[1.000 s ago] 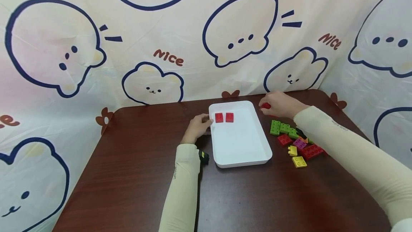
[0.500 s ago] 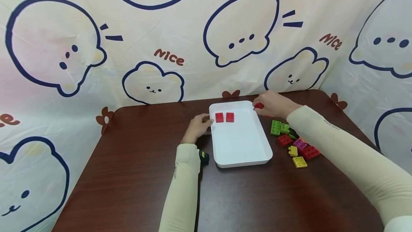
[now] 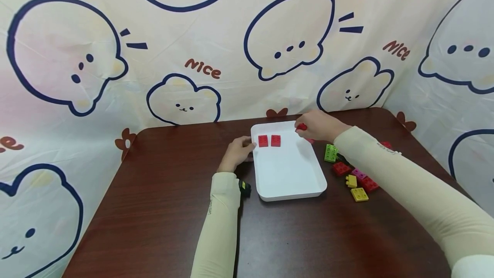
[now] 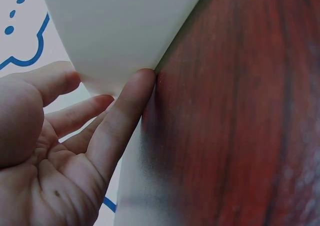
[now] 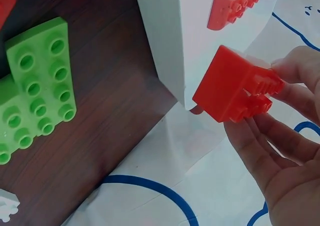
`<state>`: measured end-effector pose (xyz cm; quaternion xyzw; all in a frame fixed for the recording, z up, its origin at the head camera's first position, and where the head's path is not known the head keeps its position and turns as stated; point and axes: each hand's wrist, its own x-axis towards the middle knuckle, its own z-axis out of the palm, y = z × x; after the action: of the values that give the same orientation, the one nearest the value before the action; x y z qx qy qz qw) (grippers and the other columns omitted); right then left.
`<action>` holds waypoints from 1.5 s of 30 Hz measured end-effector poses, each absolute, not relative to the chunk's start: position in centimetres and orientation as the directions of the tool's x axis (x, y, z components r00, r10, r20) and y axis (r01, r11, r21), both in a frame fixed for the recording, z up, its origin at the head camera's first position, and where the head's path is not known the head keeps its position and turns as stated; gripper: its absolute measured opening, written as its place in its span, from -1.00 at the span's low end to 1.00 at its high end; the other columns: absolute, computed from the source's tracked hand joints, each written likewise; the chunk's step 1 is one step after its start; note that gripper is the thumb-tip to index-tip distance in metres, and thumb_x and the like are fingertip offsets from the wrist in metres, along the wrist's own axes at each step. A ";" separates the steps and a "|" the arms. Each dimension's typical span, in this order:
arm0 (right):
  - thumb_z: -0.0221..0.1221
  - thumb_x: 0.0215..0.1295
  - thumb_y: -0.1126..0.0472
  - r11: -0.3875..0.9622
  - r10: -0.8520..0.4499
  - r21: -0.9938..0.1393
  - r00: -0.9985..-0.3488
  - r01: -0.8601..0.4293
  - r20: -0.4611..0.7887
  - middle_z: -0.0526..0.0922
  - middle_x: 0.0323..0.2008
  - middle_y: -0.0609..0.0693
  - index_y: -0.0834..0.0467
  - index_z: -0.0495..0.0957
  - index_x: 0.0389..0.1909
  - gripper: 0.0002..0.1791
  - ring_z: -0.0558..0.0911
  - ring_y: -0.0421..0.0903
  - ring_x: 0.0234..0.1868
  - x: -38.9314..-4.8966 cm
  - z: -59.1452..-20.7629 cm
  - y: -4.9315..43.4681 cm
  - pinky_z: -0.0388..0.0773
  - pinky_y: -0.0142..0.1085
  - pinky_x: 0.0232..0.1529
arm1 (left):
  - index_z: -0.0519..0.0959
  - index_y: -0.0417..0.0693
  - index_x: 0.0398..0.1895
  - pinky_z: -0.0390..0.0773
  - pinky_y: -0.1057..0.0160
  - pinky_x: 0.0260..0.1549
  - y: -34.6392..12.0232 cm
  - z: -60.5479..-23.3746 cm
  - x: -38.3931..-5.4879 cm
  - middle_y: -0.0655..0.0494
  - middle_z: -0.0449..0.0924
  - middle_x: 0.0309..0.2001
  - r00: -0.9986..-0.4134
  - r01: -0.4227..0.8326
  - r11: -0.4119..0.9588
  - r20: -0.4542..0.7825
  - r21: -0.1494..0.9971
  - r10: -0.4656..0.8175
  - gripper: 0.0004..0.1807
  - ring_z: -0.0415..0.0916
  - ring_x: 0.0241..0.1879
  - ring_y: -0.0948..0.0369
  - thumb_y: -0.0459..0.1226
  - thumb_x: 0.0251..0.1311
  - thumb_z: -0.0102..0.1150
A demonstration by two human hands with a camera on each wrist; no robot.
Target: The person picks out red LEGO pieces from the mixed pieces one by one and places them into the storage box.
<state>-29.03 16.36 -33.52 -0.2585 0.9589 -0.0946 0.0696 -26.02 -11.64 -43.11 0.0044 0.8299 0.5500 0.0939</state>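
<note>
The right hand (image 3: 322, 125) pinches a red block (image 3: 302, 127) with thumb and fingers at the far right corner of the white tray (image 3: 289, 170), and the left hand (image 3: 236, 154), fingers loosely spread, touches the tray's left side, well apart from that block, with two small red blocks (image 3: 263, 141) between the hands

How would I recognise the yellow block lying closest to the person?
Start at the white tray on the brown table, then look to its right, at the loose coloured blocks. The yellow block is the nearest of these to the person. Its studs face up, unlike those of the smaller yellow piece beside it.
</note>
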 end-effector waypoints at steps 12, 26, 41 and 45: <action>0.33 0.34 0.11 0.873 -0.477 -0.165 -0.875 -0.460 -0.086 0.72 -0.03 0.09 0.13 0.68 0.14 -0.62 0.69 0.03 -0.10 -29.4 -33.9 14.6 0.72 -0.11 -0.06 | 0.39 -0.17 0.43 0.73 0.13 -0.16 -11.7 -43.2 -26.0 -0.16 0.58 0.11 -0.983 -0.091 0.396 -0.147 0.914 0.113 -0.45 0.68 -0.08 0.02 -0.16 0.47 0.15; 0.33 0.33 0.15 0.892 -0.433 -0.176 -0.898 -0.415 -0.075 0.71 -0.04 0.15 0.17 0.70 0.09 -0.65 0.68 0.06 -0.11 -30.0 -34.4 13.0 0.71 -0.08 -0.04 | 0.39 -0.17 0.44 0.73 0.11 -0.14 -11.6 -42.9 -25.8 -0.16 0.57 0.12 -0.982 -0.091 0.396 -0.148 0.914 0.116 -0.45 0.68 -0.07 0.01 -0.16 0.47 0.15; 0.29 0.37 0.14 0.911 -0.399 -0.153 -0.913 -0.384 -0.085 0.72 -0.10 0.16 0.21 0.72 0.02 -0.70 0.66 0.01 -0.17 -31.1 -35.7 12.1 0.70 -0.14 -0.02 | 0.38 -0.17 0.44 0.73 0.13 -0.15 -11.8 -43.0 -25.9 -0.17 0.57 0.13 -0.981 -0.101 0.384 -0.156 0.918 0.117 -0.45 0.69 -0.10 0.02 -0.17 0.48 0.14; 0.27 0.39 0.16 0.915 -0.390 -0.154 -0.915 -0.372 -0.107 0.72 -0.16 0.14 0.24 0.71 -0.01 -0.72 0.66 -0.01 -0.22 -31.4 -35.8 11.8 0.71 -0.18 -0.06 | 0.37 -0.17 0.45 0.73 0.13 -0.15 -11.8 -43.0 -25.9 -0.17 0.57 0.13 -0.980 -0.103 0.388 -0.159 0.916 0.117 -0.44 0.70 -0.10 0.02 -0.16 0.47 0.15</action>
<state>-31.35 11.78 -35.83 -0.1950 0.9763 -0.0651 0.0679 -25.88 -11.78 -42.96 0.0043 0.8271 0.5531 0.0993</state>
